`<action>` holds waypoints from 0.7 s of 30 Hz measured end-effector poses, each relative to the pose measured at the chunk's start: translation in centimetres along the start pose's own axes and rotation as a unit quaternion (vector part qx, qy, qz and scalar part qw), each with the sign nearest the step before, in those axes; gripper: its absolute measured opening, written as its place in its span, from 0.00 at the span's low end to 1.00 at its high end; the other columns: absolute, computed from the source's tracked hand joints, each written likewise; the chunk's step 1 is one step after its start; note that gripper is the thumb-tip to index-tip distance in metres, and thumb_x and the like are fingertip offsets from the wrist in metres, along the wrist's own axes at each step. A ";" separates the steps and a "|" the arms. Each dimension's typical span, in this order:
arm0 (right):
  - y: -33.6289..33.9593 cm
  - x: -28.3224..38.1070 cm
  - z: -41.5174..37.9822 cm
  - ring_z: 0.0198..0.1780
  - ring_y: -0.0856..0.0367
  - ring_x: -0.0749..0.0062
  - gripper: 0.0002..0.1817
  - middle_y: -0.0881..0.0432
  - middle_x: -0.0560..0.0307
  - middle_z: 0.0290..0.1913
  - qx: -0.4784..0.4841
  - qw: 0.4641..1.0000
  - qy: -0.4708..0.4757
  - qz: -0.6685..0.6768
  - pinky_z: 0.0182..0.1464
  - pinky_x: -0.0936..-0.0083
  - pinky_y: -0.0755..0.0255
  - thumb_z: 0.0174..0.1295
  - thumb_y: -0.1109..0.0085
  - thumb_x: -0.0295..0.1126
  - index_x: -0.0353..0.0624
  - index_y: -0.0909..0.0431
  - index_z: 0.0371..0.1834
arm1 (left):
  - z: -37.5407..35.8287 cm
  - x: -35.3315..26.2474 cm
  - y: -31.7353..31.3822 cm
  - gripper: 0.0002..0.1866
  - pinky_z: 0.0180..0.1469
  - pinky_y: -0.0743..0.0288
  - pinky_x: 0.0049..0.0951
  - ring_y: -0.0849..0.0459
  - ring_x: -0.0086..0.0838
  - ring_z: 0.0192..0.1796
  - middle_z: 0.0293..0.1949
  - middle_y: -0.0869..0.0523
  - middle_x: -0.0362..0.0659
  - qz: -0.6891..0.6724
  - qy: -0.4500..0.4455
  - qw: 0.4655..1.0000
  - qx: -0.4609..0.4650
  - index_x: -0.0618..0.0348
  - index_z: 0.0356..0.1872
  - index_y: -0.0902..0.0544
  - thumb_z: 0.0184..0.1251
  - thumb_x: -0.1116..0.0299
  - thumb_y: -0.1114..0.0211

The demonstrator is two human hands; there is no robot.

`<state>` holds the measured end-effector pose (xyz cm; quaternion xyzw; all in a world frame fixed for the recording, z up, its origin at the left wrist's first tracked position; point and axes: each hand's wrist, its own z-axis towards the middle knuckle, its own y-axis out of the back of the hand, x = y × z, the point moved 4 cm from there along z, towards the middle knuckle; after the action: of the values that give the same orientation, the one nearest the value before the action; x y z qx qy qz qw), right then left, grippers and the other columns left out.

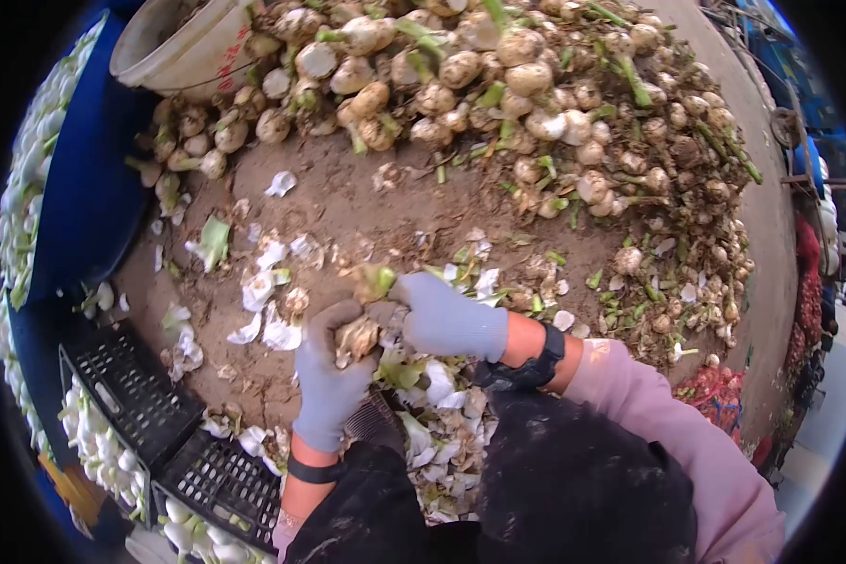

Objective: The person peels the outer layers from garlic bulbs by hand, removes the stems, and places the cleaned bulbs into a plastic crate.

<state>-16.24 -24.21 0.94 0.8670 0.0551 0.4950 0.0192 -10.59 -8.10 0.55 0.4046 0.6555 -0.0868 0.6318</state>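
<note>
My left hand (334, 376), in a grey-blue glove with darkened fingers, is wrapped round a brownish, dirty bulb (355, 340) with a short green stem end. Just to the right, my right hand (451, 318), gloved too, is closed against the bulb's upper right side; what its fingertips grip is hidden. Peeled white and green skins (432, 404) lie on the ground below both hands, between my legs.
A large heap of unpeeled bulbs (526, 80) spreads across the top and right. At the upper left stands a white bucket (183, 56). Black crates (127, 385) and a blue container (85, 169) with clean white bulbs are at the left. Red net bags (710, 399) lie at the right.
</note>
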 end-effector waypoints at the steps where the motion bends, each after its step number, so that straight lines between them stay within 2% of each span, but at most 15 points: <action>1: -0.2 0.1 0.1 0.31 0.20 0.44 0.16 0.22 0.37 0.25 -0.036 0.998 0.028 -0.043 0.34 0.59 0.28 0.64 0.44 0.38 0.33 0.22 0.38 | 0.0 -0.1 0.2 0.31 0.59 0.28 0.28 0.22 0.30 0.54 0.51 0.22 0.46 -0.043 0.005 0.999 0.006 0.65 0.50 0.26 0.36 0.83 0.30; 2: -0.3 0.3 0.4 0.31 0.20 0.43 0.14 0.22 0.37 0.25 -0.073 0.992 0.058 -0.086 0.34 0.57 0.29 0.62 0.44 0.35 0.32 0.23 0.38 | 0.1 -0.3 0.4 0.33 0.60 0.29 0.29 0.22 0.30 0.54 0.52 0.23 0.46 -0.086 0.008 0.996 0.008 0.65 0.51 0.26 0.35 0.82 0.29; 5: -0.5 -0.1 0.8 0.31 0.20 0.42 0.09 0.21 0.40 0.25 -0.120 0.980 0.094 -0.126 0.33 0.55 0.28 0.57 0.44 0.31 0.34 0.23 0.35 | 0.1 -0.6 1.0 0.38 0.58 0.26 0.30 0.21 0.29 0.54 0.55 0.23 0.45 -0.315 0.135 0.939 -0.022 0.65 0.59 0.30 0.38 0.82 0.29; 6: -0.6 -0.4 0.8 0.31 0.20 0.42 0.09 0.21 0.40 0.25 -0.114 0.981 0.098 -0.122 0.33 0.55 0.28 0.57 0.44 0.31 0.34 0.23 0.35 | 0.1 -0.8 0.8 0.37 0.48 0.21 0.28 0.19 0.29 0.51 0.53 0.22 0.46 -0.374 0.157 0.913 -0.037 0.61 0.64 0.33 0.47 0.79 0.32; 8: -0.6 -0.3 0.7 0.33 0.20 0.42 0.08 0.20 0.43 0.28 -0.133 0.934 0.143 -0.299 0.36 0.55 0.27 0.53 0.43 0.30 0.38 0.25 0.33 | -0.1 0.2 0.7 0.32 0.36 0.23 0.23 0.18 0.30 0.47 0.52 0.21 0.46 -0.582 0.148 0.799 -0.009 0.54 0.67 0.36 0.59 0.75 0.40; 9: -0.8 -0.1 1.0 0.36 0.19 0.44 0.10 0.19 0.47 0.31 -0.120 0.909 0.137 -0.374 0.41 0.60 0.25 0.55 0.40 0.30 0.39 0.23 0.38 | -0.2 0.9 0.1 0.28 0.28 0.28 0.21 0.17 0.30 0.42 0.51 0.20 0.46 -0.623 0.193 0.756 -0.049 0.48 0.68 0.38 0.66 0.74 0.49; 10: -1.2 -0.3 1.3 0.36 0.19 0.44 0.10 0.19 0.47 0.31 -0.115 0.910 0.143 -0.372 0.41 0.60 0.25 0.55 0.40 0.30 0.39 0.23 0.38 | -0.5 1.1 0.1 0.28 0.27 0.29 0.18 0.17 0.27 0.41 0.52 0.20 0.46 -0.618 0.203 0.757 -0.063 0.47 0.68 0.38 0.67 0.73 0.47; 12: -1.4 -1.0 1.4 0.40 0.17 0.51 0.17 0.17 0.48 0.35 -0.202 0.956 0.204 -0.054 0.46 0.66 0.25 0.55 0.36 0.31 0.37 0.22 0.46 | -0.4 0.4 0.1 0.29 0.27 0.28 0.17 0.17 0.26 0.40 0.54 0.21 0.46 -0.617 0.206 0.754 -0.093 0.45 0.69 0.38 0.67 0.74 0.44; 13: -1.8 -1.4 1.5 0.41 0.16 0.64 0.20 0.15 0.50 0.39 -0.143 0.974 0.130 0.121 0.49 0.71 0.25 0.55 0.33 0.31 0.36 0.22 0.51 | 0.0 0.3 0.6 0.34 0.29 0.26 0.16 0.17 0.25 0.42 0.55 0.22 0.47 -0.527 0.219 0.820 -0.038 0.46 0.69 0.39 0.63 0.78 0.38; 14: -1.7 -1.5 1.3 0.42 0.17 0.67 0.18 0.14 0.51 0.40 -0.114 0.981 0.085 0.130 0.48 0.72 0.25 0.56 0.34 0.30 0.35 0.21 0.49 | 0.0 -0.8 0.8 0.40 0.37 0.21 0.19 0.17 0.26 0.47 0.56 0.23 0.46 -0.405 0.187 0.894 -0.033 0.49 0.71 0.40 0.57 0.82 0.34; 15: -1.6 -1.5 1.5 0.42 0.17 0.71 0.17 0.14 0.52 0.41 -0.074 0.986 0.049 0.143 0.48 0.73 0.25 0.56 0.36 0.29 0.35 0.20 0.48 | 0.2 1.2 -0.5 0.42 0.47 0.20 0.24 0.19 0.27 0.52 0.57 0.23 0.45 -0.389 0.117 0.912 -0.061 0.56 0.71 0.41 0.55 0.82 0.31; 16: -1.4 -1.2 1.8 0.41 0.18 0.73 0.12 0.13 0.54 0.39 -0.070 0.994 0.057 0.059 0.46 0.74 0.25 0.58 0.40 0.27 0.34 0.18 0.44 | 0.0 0.7 0.2 0.41 0.54 0.22 0.27 0.19 0.30 0.52 0.57 0.24 0.47 -0.306 0.113 0.943 -0.068 0.59 0.69 0.41 0.55 0.76 0.26; 18: -2.0 -1.9 2.4 0.36 0.18 0.77 0.11 0.13 0.55 0.36 -0.054 0.990 -0.025 0.124 0.40 0.78 0.25 0.59 0.48 0.24 0.34 0.17 0.41 | -0.5 2.1 0.0 0.34 0.52 0.22 0.25 0.19 0.30 0.49 0.52 0.21 0.46 -0.387 0.085 0.915 -0.077 0.59 0.67 0.37 0.63 0.62 0.30; 20: -2.4 0.5 1.6 0.35 0.19 0.79 0.10 0.14 0.60 0.36 -0.028 0.998 -0.012 0.056 0.38 0.79 0.25 0.60 0.44 0.24 0.37 0.17 0.43 | -1.4 4.0 1.1 0.30 0.49 0.23 0.25 0.18 0.27 0.46 0.43 0.17 0.42 -0.386 0.217 0.896 0.034 0.60 0.63 0.31 0.70 0.48 0.40; 21: -3.2 1.2 0.7 0.36 0.18 0.78 0.10 0.14 0.60 0.37 0.032 0.996 -0.028 0.074 0.39 0.79 0.25 0.61 0.41 0.25 0.37 0.17 0.44 | -1.0 4.3 1.6 0.32 0.46 0.23 0.24 0.18 0.25 0.44 0.40 0.17 0.41 -0.367 0.199 0.909 0.007 0.60 0.61 0.28 0.70 0.42 0.44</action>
<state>-15.25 -20.87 1.33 0.8825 0.0060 0.4683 -0.0439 -9.78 -4.61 -2.53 0.1485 0.8691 -0.2348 0.4091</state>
